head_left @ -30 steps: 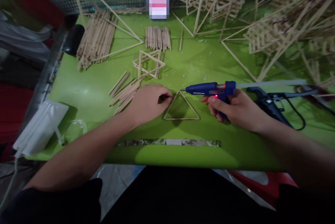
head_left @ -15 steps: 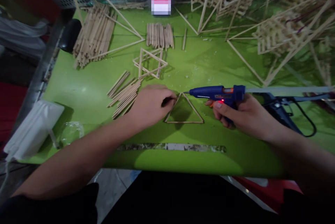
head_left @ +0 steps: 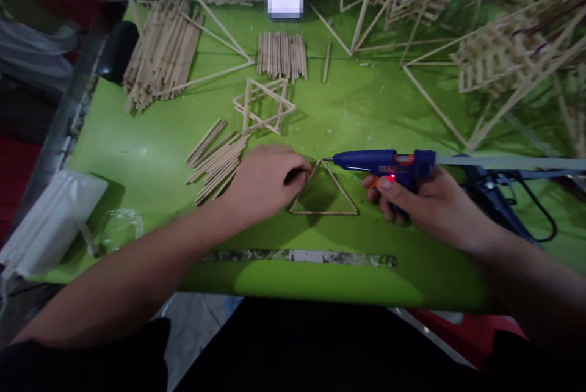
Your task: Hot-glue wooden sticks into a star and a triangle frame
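My left hand (head_left: 273,177) pinches the left side of a triangle of thin wooden sticks (head_left: 324,213), just below its top corner. My right hand (head_left: 403,193) is wrapped round a blue glue gun (head_left: 366,160) with a small red light. The gun's metal tip is at the top corner of the triangle; whether it touches is too small to tell. Behind my left hand stands a six-pointed stick star (head_left: 264,105). Loose sticks (head_left: 215,160) lie to the left of my left hand, partly hidden by it.
Stick bundles (head_left: 160,53) and a short-stick pile (head_left: 281,56) lie at the back. Large stick frames (head_left: 480,129) stand at the right. A white box (head_left: 55,221) sits at the left edge, a dark blue tool (head_left: 503,203) beside my right wrist. A worn strip (head_left: 302,256) runs along the front.
The view has shifted slightly. Both hands, the glue gun and the triangle keep nearly the same places relative to one another.
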`<state>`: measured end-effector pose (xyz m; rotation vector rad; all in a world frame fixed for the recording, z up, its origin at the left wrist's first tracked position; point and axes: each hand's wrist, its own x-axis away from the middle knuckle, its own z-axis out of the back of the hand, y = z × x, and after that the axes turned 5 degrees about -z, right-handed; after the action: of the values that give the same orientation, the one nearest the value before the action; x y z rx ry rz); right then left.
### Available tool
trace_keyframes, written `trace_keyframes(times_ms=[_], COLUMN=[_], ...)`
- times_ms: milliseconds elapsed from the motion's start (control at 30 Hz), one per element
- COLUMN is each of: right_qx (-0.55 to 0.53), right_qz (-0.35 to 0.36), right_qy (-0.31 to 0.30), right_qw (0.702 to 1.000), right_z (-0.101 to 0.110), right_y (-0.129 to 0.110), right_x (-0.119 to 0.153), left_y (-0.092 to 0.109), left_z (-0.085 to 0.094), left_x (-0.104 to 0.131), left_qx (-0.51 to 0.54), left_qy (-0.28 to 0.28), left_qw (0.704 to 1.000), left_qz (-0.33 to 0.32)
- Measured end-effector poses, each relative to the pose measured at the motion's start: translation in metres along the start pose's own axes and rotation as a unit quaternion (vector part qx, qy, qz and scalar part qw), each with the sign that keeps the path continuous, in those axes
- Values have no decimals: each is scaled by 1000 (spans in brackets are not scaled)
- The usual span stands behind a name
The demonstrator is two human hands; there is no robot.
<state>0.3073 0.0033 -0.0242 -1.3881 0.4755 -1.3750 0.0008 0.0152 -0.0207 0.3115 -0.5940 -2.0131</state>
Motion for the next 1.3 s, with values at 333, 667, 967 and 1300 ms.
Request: trace_keyframes(times_ms=[333, 667, 967, 1300], right_qx=[21, 19, 17, 16], right_qz=[13, 18, 6, 12], right_qy=[10, -1, 5, 3], right_qw=[1000, 1000, 1000, 1000], right_z=[-1, -1, 0, -1], right_y=[7, 3, 3, 1], right_x=[3, 2, -1, -1], left_y=[3, -8, -18, -20], left_z=[10, 35, 41, 39], left_x=[-3, 3, 13, 12], left_qx=[25, 48, 26, 27], left_qy=[-40, -140, -184, -177], left_qw=[998, 989, 981, 981], left_qz=[34, -23, -61, -72])
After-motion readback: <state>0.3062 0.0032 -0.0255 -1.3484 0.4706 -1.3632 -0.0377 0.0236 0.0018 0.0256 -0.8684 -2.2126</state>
